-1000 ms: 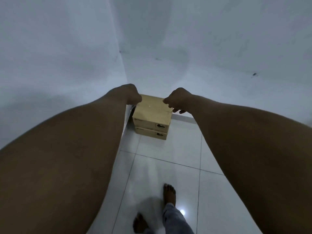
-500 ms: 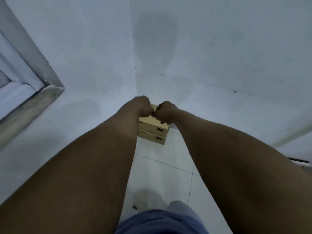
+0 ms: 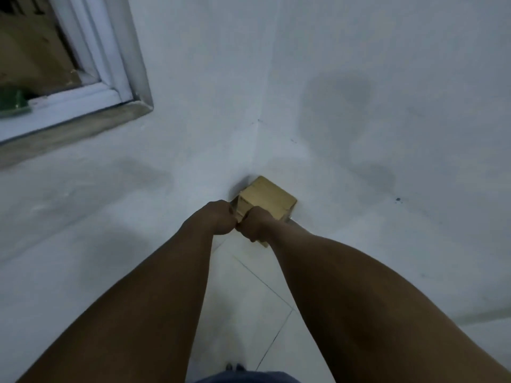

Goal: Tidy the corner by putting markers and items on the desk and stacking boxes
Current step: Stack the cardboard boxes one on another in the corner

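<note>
We see our left hand [image 3: 219, 218] and right hand [image 3: 253, 226] curled into fists, knuckles touching, in front of the cardboard boxes [image 3: 266, 200]; whether either holds anything, we cannot tell. The boxes sit on the tiled floor [image 3: 249, 299] in the far corner, against the walls.

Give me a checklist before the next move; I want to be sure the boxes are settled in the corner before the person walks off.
1. Brown cardboard box stack sits in the corner where the two white walls meet: ok.
2. Upper box squarely on the lower one: cannot tell, the hands hide the front.
3. Left hand holds nothing: ok, fist curled in front of the stack.
4. Right hand holds nothing: ok, fist curled.
5. White tiled floor near the feet free of objects: ok.
6. Markers on a desk: cannot tell, neither is in view.
</note>
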